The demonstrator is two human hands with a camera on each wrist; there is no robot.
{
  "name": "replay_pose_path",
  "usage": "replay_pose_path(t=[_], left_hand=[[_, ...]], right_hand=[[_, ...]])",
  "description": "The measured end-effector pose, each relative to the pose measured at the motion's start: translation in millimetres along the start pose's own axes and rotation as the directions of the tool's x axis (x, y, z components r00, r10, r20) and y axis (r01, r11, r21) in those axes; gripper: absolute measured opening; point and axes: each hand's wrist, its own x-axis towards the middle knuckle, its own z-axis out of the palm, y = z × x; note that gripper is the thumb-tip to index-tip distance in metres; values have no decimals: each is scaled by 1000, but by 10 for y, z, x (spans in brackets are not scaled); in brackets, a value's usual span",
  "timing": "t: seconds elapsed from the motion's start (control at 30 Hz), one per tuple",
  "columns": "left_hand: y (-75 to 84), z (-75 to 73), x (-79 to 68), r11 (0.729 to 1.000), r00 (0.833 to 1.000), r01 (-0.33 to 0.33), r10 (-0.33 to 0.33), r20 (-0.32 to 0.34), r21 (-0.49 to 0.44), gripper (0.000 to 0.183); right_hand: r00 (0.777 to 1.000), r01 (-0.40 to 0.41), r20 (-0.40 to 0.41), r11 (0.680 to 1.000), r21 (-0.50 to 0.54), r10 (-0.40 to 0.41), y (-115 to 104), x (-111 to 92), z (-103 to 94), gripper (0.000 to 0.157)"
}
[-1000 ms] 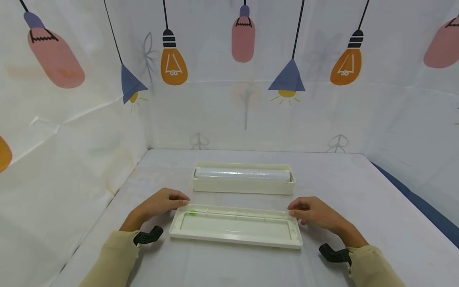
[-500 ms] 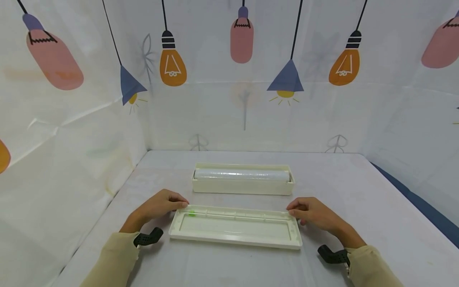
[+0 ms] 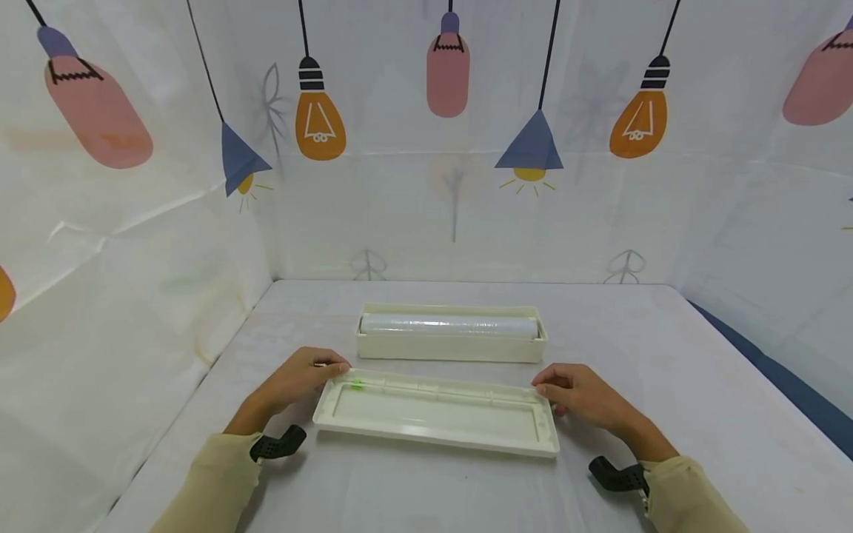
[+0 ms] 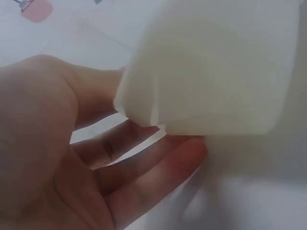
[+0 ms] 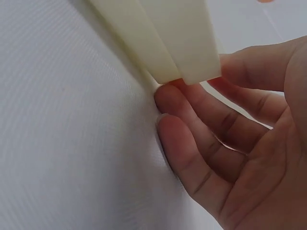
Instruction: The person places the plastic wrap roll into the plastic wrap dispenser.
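A cream plastic lid [image 3: 436, 416] lies inner side up before the person, with a bright green slide cutter [image 3: 357, 385] on a rail along its far edge. My left hand [image 3: 298, 381] pinches its far left corner, thumb on top and fingers beneath. The far right corner is pinched by my right hand [image 3: 586, 400]. In the left wrist view, the lid's end [image 4: 216, 72] sits above the fingertips. The right wrist view has the lid's other end [image 5: 192, 43] between thumb and fingers, low over the tabletop. The left end stands higher than the right.
Beyond the lid stands a cream dispenser box [image 3: 449, 349] holding a roll of cling film [image 3: 449, 324]. Both rest on a white-covered table [image 3: 620, 318]. White sheets printed with lamps [image 3: 400, 222] hang behind and at the sides.
Both hands have lifted the lid slightly, the left end more than the right, and its near edge has shifted up in view. The dispenser box with the roll stays put.
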Motion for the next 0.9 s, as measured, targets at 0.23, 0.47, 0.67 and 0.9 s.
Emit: replay_pose_path(t=[0.23, 0.47, 0.67, 0.9], left_hand=[[10, 23, 4, 997, 999, -26, 23, -38, -75, 33], [42, 11, -4, 993, 994, -41, 29, -105, -107, 31], [102, 29, -23, 991, 984, -56, 34, -177, -120, 34], [140, 57, -4, 987, 970, -91, 58, -234, -133, 33]], right_hand=[[996, -38, -79, 998, 58, 43, -3, -14, 2, 31], [977, -89, -181, 986, 140, 114, -35, 5, 25, 40], [968, -152, -169, 968, 198, 187, -8, 30, 37, 57], [976, -193, -40, 930, 313, 216, 4, 24, 36, 78]])
